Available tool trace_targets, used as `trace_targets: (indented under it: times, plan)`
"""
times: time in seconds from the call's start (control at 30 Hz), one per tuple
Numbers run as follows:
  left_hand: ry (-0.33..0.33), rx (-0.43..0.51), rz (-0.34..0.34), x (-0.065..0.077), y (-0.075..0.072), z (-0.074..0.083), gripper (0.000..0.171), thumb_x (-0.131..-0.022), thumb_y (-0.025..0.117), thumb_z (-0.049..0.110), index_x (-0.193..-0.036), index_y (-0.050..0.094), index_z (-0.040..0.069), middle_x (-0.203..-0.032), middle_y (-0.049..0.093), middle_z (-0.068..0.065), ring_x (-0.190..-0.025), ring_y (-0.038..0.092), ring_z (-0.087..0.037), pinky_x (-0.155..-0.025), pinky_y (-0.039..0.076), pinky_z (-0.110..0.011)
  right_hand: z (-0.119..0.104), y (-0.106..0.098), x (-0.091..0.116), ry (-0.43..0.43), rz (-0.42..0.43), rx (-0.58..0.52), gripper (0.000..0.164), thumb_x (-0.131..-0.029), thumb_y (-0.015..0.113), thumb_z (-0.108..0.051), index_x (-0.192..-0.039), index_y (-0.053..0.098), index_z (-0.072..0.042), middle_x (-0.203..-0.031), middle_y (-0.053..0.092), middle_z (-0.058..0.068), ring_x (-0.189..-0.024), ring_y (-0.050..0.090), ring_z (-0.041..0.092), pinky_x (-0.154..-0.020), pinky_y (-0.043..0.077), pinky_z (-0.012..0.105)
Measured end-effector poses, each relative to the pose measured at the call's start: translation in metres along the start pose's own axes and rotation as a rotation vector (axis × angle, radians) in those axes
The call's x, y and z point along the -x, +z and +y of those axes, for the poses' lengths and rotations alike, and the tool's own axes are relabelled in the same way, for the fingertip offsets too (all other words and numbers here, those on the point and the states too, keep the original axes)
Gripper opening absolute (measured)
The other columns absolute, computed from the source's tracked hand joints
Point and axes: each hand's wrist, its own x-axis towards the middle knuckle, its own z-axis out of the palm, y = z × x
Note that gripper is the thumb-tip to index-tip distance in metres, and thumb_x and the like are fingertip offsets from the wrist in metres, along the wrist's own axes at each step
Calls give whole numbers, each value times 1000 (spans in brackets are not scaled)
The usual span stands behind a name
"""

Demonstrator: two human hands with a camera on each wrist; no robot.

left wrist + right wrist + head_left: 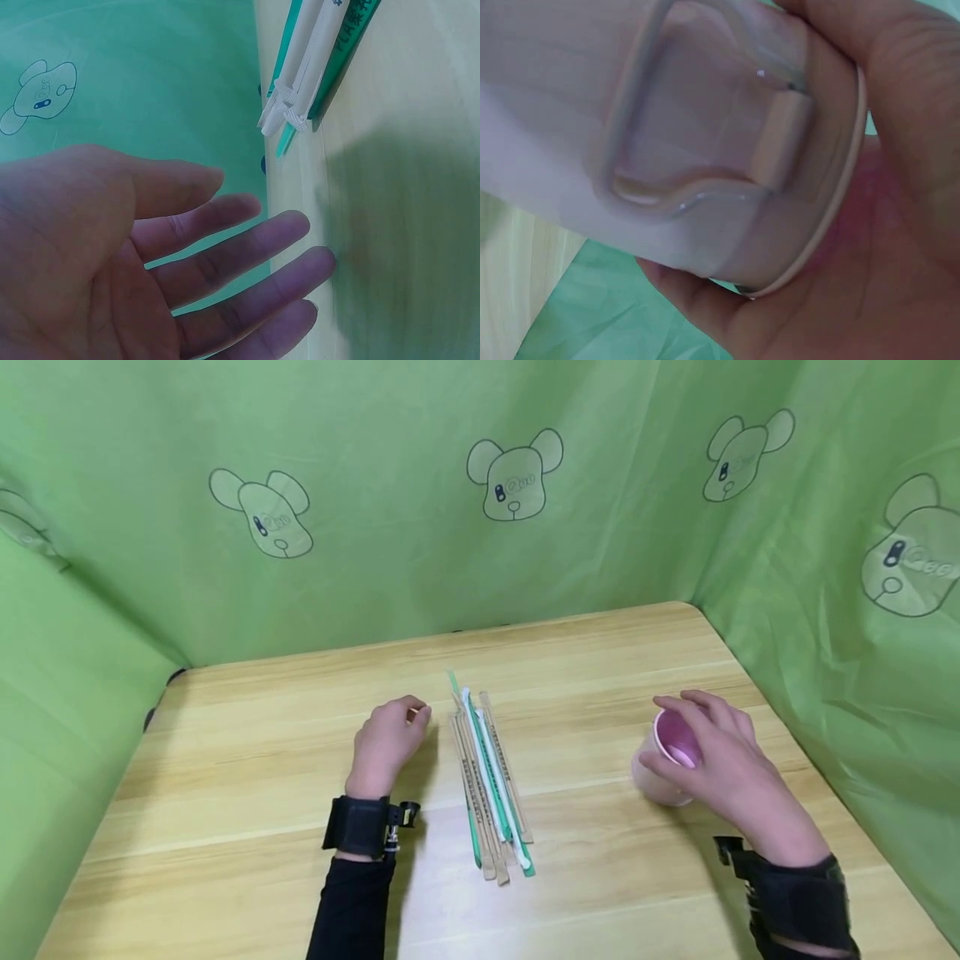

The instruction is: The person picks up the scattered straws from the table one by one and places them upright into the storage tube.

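My right hand [716, 747] is over the mouth of a pale pink cup [651, 777], its thumb on the near side and its fingers round the far side of the rim. Up close in the right wrist view, the cup [562, 135] shows a looped, handle-like part on its wall. A bundle of wrapped drinking straws [487, 777], some in brown paper and some in white-and-green wrappers, lies lengthwise on the table. Left of them hovers my left hand [386, 739], empty, with loosely bent fingers. The straws' ends [292, 105] appear past its fingertips in the left wrist view.
The wood-grain table [247, 752] has a rounded far right corner. Green fabric [390, 552] printed with bear heads hangs behind it and along both sides. The cup stands near the table's right edge, and the straws lie around the middle.
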Motion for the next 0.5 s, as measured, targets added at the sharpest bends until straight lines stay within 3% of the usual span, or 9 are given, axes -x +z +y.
trace_targets:
  times: [0.2,0.37,0.5]
  plan:
    - [27,21,-32,-1,4,0,35,-111,57,26,-134,70,4,-121,73,-16,-99,70,-31,-80,59,-50,-3,3,-8,3,12,-18,87,-96,72,-63,-163,42,-17,-163,30,25,-141,25,53,-81,50,77]
    - [103,61,-89,-2,13,2,36,-110,60,25,-137,69,2,-126,72,-16,-105,70,-30,-87,59,-50,-9,7,-17,-5,33,-43,87,-94,72,-65,-162,45,-17,-162,32,25,-141,27,51,-82,50,76]
    - [165,79,-89,-3,14,6,36,-108,64,22,-138,67,3,-133,68,-17,-113,68,-33,-95,57,-53,-21,12,-29,-43,56,-59,83,-94,75,-60,-160,49,-17,-161,36,23,-140,28,49,-83,51,73]
